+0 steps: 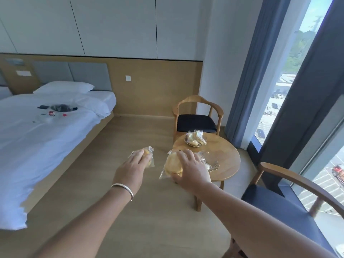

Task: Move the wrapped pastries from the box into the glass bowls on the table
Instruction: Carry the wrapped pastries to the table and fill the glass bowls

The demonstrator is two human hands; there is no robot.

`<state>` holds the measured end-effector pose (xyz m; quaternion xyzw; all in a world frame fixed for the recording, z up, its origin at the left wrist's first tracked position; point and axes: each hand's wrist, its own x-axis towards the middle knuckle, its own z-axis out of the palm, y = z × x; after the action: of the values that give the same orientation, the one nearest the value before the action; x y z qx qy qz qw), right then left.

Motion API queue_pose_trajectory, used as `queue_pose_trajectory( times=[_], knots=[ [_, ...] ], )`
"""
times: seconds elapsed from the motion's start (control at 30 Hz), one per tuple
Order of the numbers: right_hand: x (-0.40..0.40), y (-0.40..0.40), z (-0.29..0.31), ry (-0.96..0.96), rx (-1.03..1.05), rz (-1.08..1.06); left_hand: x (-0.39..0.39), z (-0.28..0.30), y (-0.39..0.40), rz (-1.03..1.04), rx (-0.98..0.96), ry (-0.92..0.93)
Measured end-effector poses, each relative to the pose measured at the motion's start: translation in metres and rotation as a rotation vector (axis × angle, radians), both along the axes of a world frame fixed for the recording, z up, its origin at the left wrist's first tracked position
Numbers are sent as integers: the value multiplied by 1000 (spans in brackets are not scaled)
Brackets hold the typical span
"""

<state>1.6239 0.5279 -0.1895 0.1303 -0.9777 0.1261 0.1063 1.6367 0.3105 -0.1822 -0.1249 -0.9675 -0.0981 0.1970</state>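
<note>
My left hand (131, 167) grips a small wrapped pastry (148, 156) in clear plastic, held out over the floor to the left of the round wooden table (228, 160). My right hand (191, 169) grips a larger wrapped pastry (172, 164) at the table's near left edge. Just beyond that hand lies a glass bowl (212, 162) with a wrapped piece in it, partly hidden by my fingers. A second glass bowl (195, 139) at the table's far side holds several wrapped pastries. No box is in view.
A wooden chair with a dark seat (197, 116) stands behind the table, another (290, 198) at the near right. A white bed (46, 127) with small items on it fills the left. Curtains and a tall window (297, 86) close off the right side.
</note>
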Motion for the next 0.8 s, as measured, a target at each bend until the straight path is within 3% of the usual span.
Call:
queue_pose_trajectory(
  times=[0.47, 0.8],
  knots=[
    [-231, -27, 3, -13, -35, 22, -207, 14, -36, 65, -40, -49],
    [-368, -51, -27, -59, -39, -46, -374, -22, -61, -40, -5, -121]
  ],
)
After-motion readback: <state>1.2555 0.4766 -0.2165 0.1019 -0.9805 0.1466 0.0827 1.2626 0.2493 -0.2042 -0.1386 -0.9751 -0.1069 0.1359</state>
